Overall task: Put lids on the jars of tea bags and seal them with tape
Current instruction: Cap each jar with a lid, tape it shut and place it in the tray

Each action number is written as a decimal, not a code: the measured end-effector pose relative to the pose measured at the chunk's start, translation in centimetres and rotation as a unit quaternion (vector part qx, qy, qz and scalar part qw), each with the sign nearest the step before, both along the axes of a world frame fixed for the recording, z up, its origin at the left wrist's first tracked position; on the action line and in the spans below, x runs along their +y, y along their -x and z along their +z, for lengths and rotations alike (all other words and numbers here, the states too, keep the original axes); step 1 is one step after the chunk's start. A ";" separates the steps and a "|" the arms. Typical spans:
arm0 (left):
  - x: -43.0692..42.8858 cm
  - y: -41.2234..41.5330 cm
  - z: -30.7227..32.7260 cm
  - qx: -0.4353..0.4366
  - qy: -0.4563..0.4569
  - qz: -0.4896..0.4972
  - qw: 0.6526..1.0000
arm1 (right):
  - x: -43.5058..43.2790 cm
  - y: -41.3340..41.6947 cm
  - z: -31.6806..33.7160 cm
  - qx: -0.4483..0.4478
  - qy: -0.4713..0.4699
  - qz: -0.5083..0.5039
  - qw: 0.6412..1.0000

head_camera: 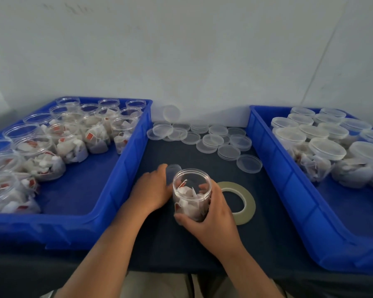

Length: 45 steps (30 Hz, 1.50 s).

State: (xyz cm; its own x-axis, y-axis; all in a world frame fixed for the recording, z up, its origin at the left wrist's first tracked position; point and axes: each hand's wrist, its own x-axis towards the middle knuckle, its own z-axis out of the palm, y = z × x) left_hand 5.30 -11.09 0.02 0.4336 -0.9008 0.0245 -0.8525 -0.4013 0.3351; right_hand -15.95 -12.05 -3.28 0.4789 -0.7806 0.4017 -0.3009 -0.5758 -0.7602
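An open clear jar of tea bags [188, 200] stands on the dark table between two blue bins. My right hand [212, 220] grips it from the right side, fingers wrapped round its wall. My left hand [151, 188] lies just left of the jar and holds a blurred clear lid [175, 169] at its fingertips, behind the jar's rim. A roll of pale tape [249, 203] lies flat on the table right of the jar, partly behind my right hand.
A pile of several loose clear lids [213, 138] lies at the back of the table. The left blue bin [125, 175] holds several open jars of tea bags [73, 136]. The right blue bin [289, 179] holds several lidded jars [323, 145].
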 end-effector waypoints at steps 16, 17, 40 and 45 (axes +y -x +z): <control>4.4 1.3 -0.8 -0.001 -0.015 0.095 0.995 | 0.6 0.1 0.2 -0.019 0.002 -0.010 1.000; 4.2 1.3 -0.6 0.006 -0.003 0.095 0.995 | 0.5 0.1 0.3 -0.023 0.003 -0.008 1.000; 4.6 8.2 8.2 -0.070 -0.039 -0.220 0.972 | -0.1 -0.5 -0.3 -0.015 0.003 0.025 1.000; 3.5 11.0 7.3 -0.124 -0.032 -0.133 0.983 | -0.1 -1.3 -0.4 0.113 0.044 -0.021 0.992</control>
